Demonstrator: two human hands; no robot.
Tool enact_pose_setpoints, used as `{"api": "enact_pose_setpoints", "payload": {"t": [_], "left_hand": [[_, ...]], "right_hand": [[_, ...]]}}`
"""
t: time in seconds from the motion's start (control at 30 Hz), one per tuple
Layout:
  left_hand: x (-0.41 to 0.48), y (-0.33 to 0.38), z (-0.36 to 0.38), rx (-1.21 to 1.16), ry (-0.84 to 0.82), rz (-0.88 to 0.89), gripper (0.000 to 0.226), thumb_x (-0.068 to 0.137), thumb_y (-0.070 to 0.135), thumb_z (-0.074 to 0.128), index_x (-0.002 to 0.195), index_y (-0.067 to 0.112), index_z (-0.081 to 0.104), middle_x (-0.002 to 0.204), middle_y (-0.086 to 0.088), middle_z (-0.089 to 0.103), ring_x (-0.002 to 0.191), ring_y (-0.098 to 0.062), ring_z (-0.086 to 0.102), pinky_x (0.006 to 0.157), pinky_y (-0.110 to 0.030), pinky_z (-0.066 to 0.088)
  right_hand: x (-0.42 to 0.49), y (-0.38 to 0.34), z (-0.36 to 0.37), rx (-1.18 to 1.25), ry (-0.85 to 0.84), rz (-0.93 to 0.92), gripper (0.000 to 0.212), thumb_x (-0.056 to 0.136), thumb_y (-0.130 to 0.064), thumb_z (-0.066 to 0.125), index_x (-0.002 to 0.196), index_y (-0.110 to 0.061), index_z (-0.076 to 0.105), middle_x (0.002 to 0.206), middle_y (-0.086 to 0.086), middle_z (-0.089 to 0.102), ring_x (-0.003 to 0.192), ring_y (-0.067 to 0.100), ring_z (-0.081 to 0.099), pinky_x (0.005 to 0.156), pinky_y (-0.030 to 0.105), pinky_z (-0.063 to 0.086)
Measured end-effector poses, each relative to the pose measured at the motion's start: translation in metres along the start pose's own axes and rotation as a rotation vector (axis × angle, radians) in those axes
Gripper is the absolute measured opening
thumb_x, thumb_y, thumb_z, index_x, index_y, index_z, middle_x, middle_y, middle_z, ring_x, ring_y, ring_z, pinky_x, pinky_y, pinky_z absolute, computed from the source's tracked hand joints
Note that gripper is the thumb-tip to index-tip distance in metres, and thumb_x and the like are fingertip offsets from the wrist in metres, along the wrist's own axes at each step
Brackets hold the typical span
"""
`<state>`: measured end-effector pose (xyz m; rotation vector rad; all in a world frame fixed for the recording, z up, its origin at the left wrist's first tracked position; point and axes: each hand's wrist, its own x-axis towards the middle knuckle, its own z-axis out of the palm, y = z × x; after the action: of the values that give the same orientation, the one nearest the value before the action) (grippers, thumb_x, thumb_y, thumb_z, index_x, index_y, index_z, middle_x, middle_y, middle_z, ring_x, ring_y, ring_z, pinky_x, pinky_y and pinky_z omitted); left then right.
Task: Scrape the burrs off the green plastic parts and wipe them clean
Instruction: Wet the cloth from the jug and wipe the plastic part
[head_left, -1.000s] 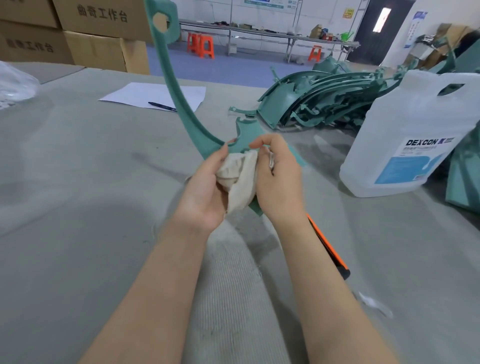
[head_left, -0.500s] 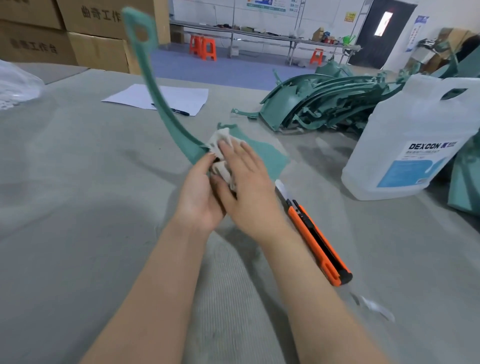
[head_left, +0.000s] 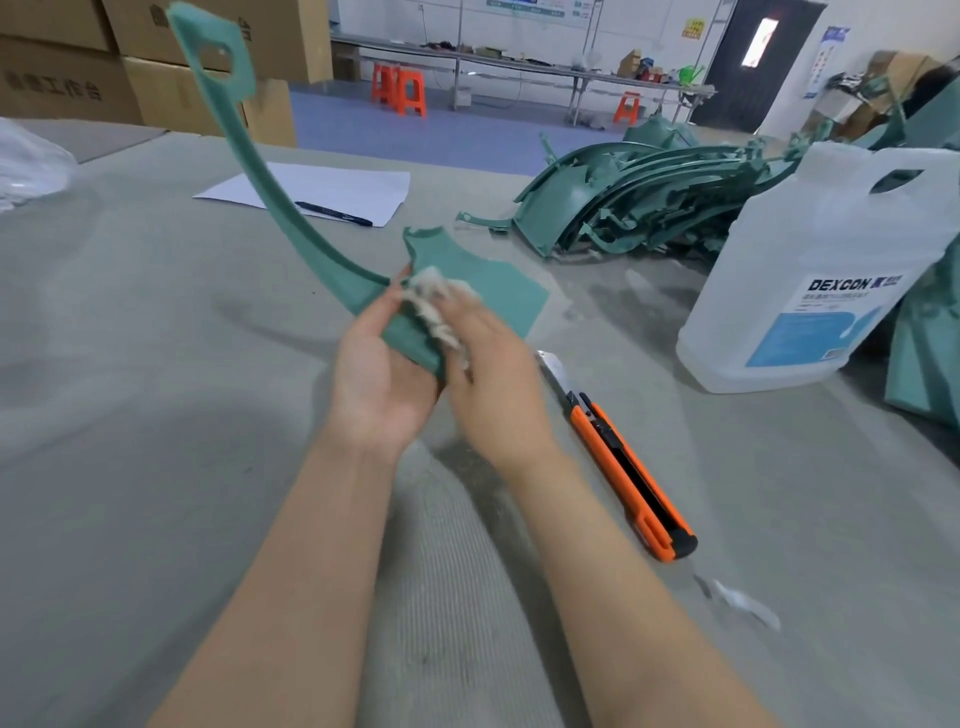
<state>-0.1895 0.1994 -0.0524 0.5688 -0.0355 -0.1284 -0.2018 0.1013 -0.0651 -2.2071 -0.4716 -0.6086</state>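
I see a white jug (head_left: 810, 270), paper (head_left: 322, 192) with pen (head_left: 332, 213), cardboard boxes (head_left: 67, 78), orange stools (head_left: 397, 88)

We are in a factory workshop: a felt-covered table (head_left: 130, 364), stacked cardboard cartons (head_left: 67, 78), a heap of green plastic parts (head_left: 639, 208), a solvent jug (head_left: 821, 270), long steel workbenches (head_left: 519, 65) and orange stools (head_left: 400, 91) on the blue floor (head_left: 441, 135).
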Motion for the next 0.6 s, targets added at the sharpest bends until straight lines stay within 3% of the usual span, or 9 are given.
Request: {"api": "enact_pose_setpoints", "payload": {"t": [0.17,0.27,0.37,0.47,0.53,0.6], "left_hand": [[-0.003,-0.005,0.004,0.125,-0.047,-0.019,0.028,0.103,0.021,0.035,0.116,0.019,0.059,0.112,-0.003,0.071,0.102,-0.017,0.068,0.085,-0.032,0.055],[-0.003,-0.004,0.004,0.14,-0.056,-0.021,0.032,0.104,0.021,0.034,0.129,0.019,0.055,0.124,-0.003,0.065,0.115,-0.018,0.062,0.094,-0.034,0.051],[-0.005,-0.006,0.006,0.157,-0.127,-0.048,0.036,0.105,0.023,0.03,0.131,0.015,0.054,0.122,-0.005,0.067,0.11,-0.019,0.065,0.089,-0.033,0.054],[-0.006,-0.01,0.008,0.188,-0.167,-0.094,0.036,0.104,0.024,0.028,0.122,0.016,0.058,0.114,-0.005,0.07,0.103,-0.018,0.067,0.085,-0.03,0.056],[-0.007,-0.012,0.009,0.202,-0.146,-0.121,0.039,0.104,0.025,0.028,0.13,0.015,0.055,0.117,-0.005,0.068,0.104,-0.017,0.067,0.085,-0.03,0.056],[-0.006,-0.013,0.011,0.21,-0.126,-0.12,0.038,0.105,0.026,0.029,0.131,0.015,0.054,0.115,-0.003,0.069,0.101,-0.015,0.067,0.082,-0.029,0.057]], "right_hand": [[0.003,0.026,-0.034,0.063,0.219,0.393,0.04,0.1,-0.007,0.043,0.139,-0.014,0.05,0.136,0.007,0.056,0.124,0.02,0.051,0.105,0.026,0.036],[0.005,0.011,-0.047,0.287,0.412,0.252,0.03,0.099,-0.015,0.05,0.126,-0.025,0.057,0.112,-0.005,0.059,0.101,0.0,0.054,0.091,0.017,0.042],[0.007,0.001,-0.044,0.534,0.318,0.22,0.017,0.094,-0.017,0.058,0.105,-0.03,0.055,0.093,-0.01,0.062,0.08,-0.002,0.059,0.074,0.015,0.047],[0.004,0.004,-0.032,0.323,0.249,0.273,0.011,0.095,-0.014,0.059,0.105,-0.017,0.057,0.094,-0.004,0.063,0.084,0.005,0.058,0.074,0.016,0.042],[0.002,0.009,-0.029,0.082,0.323,0.229,0.017,0.096,-0.011,0.056,0.112,-0.008,0.059,0.105,0.007,0.062,0.096,0.015,0.055,0.077,0.018,0.036],[0.001,0.009,-0.03,-0.004,0.366,0.169,0.026,0.096,-0.009,0.054,0.121,-0.002,0.059,0.121,0.013,0.058,0.11,0.017,0.051,0.087,0.015,0.033]]}}
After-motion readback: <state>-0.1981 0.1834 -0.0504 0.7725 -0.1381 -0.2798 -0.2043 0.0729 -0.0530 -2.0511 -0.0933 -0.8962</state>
